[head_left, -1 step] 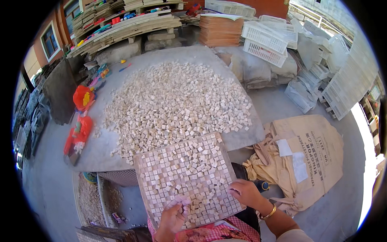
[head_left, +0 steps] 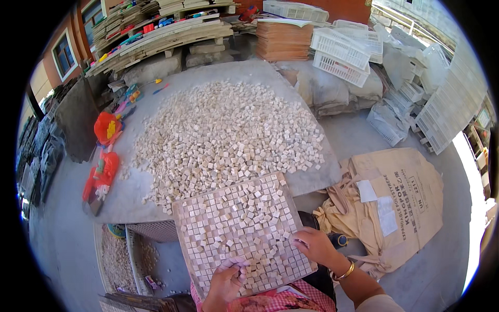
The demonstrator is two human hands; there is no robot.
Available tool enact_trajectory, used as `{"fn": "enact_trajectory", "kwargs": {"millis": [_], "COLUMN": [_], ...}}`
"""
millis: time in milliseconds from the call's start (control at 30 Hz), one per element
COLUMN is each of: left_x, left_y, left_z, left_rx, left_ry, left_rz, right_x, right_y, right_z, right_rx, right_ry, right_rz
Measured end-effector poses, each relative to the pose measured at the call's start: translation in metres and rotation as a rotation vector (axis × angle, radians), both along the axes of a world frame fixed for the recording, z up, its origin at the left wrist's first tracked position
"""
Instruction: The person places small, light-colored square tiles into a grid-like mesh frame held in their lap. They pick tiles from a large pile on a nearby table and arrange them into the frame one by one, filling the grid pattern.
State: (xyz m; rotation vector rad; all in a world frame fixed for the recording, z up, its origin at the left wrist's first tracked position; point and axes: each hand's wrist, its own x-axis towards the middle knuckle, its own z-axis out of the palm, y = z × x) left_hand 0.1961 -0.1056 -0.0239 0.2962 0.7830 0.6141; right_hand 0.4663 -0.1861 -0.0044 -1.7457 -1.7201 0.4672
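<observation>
A square wooden grid tray [head_left: 175,208] lies tilted across my lap, its cells partly filled with small pale stone cubes [head_left: 195,229]. More cubes lie loose on top of it. My left hand [head_left: 226,278] is closed over the tray's near left part, thumb against bent fingers beside a cluster of beige cubes [head_left: 255,270]. At the right side my right hand [head_left: 316,247] is closed, with thumb and fingertips drawn together just over the cells. Whatever either hand pinches is too small or hidden to make out.
A large heap of cubes [head_left: 228,130] covers the grey board [head_left: 119,205] beyond the tray. Red plastic bags [head_left: 106,166] lie at its left. A tan sack [head_left: 410,192] is on the right; white crates [head_left: 340,54] stand behind. A bin of chips [head_left: 115,255] sits lower left.
My right fingertips have shifted very slightly over the tray's right side. My left fingers have moved only a little; the tray and heap look the same.
</observation>
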Motion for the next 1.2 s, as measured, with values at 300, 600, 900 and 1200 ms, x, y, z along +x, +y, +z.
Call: {"fn": "enact_trajectory", "kwargs": {"millis": [300, 600, 900, 1200], "left_x": [0.012, 0.025, 0.028, 0.048], "left_y": [-0.002, 0.003, 0.012, 0.025], "left_z": [0.003, 0.011, 0.009, 0.012], "left_rx": [-0.089, -0.043, 0.036, 0.042], "left_ry": [-0.092, 0.055, 0.032, -0.023], "left_rz": [-0.137, -0.171, -0.236, -0.306], "right_x": [-0.007, -0.015, -0.03, -0.025], "right_y": [0.038, 0.054, 0.081, 0.08], "right_z": [-0.017, -0.009, -0.01, -0.001], "right_rx": [0.089, 0.121, 0.102, 0.085], "right_ry": [-0.042, -0.059, -0.246, -0.141], "right_rz": [0.079, -0.013, 0.025, 0.133]}}
